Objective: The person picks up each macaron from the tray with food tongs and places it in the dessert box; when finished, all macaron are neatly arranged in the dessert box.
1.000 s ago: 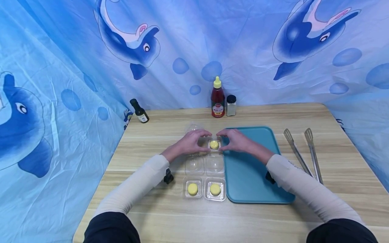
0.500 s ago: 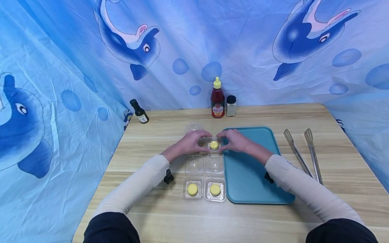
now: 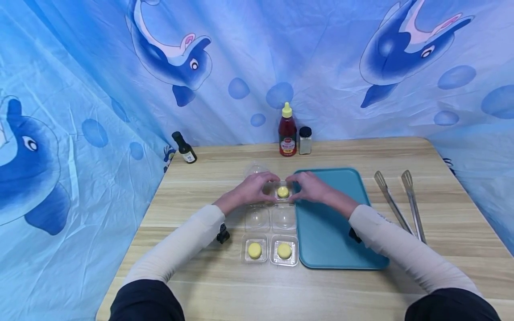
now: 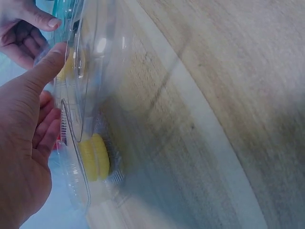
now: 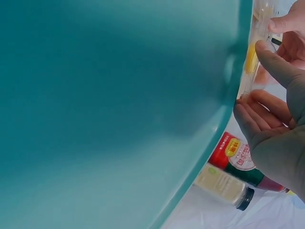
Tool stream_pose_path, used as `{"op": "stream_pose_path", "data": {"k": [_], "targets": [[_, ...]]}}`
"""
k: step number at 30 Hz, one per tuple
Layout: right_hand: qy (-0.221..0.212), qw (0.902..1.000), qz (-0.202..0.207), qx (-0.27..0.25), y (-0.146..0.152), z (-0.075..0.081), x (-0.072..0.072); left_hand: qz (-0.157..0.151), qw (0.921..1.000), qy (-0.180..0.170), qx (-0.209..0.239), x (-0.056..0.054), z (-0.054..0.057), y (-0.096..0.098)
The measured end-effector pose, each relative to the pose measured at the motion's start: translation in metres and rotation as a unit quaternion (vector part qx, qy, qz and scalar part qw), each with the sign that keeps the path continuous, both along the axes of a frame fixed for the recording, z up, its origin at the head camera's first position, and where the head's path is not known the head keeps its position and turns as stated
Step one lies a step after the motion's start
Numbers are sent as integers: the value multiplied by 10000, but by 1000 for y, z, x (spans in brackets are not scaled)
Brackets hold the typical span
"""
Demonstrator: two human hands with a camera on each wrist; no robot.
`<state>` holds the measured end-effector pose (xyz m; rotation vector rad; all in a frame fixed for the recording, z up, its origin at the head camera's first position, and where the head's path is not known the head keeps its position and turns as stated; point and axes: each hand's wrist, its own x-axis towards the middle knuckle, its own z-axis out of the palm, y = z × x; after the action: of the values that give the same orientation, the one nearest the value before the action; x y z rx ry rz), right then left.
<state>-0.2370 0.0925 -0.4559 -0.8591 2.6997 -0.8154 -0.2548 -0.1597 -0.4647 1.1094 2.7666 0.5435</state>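
Both hands meet at the back right clear plastic box [image 3: 289, 183], which has a yellow macaron [image 3: 283, 192] inside. My left hand [image 3: 254, 187] holds its left side, thumb toward the front and fingers toward the back. From the right, my right hand [image 3: 311, 186] grips the opposite side in the same way, over the tray's edge. In the left wrist view, the left thumb is at a clear rim, and another macaron [image 4: 95, 157] sits in a box below the hand; the left hand mostly hides that box from the head view. Two front boxes [image 3: 267, 257] stand open, each with a macaron [image 3: 254, 250].
A teal tray [image 3: 337, 240] lies right beside the boxes. Two metal tongs arms [image 3: 395, 205] are further right. At the back stand a red sauce bottle [image 3: 287, 133], a spice jar [image 3: 305, 141] and a small dark bottle [image 3: 184, 148]. Domed lids [image 3: 257, 218] lie behind the front boxes.
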Motion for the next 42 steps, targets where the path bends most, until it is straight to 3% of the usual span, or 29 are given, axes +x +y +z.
{"op": "stream_pose_path", "data": {"k": [7,13,19,25,33,42], "targets": [[-306,9987,87,-401,7,-4,-4,68,9999,-54,-103,0,0,-1],[-621,9950,-55,-785,10,-1,-10,263,9991,-263,191,-5,7,-6],[-499,9945,-12,-921,1,4,-22,591,9967,-339,438,-17,19,-22],[-175,9968,24,-776,-18,5,-36,1128,9896,-672,594,-29,25,-40],[-328,9952,-168,-906,-42,1,-46,1544,9810,-935,709,-40,26,-68],[-300,9961,-305,-778,-67,-6,-53,1552,9779,-1218,688,-44,16,-87]]}}
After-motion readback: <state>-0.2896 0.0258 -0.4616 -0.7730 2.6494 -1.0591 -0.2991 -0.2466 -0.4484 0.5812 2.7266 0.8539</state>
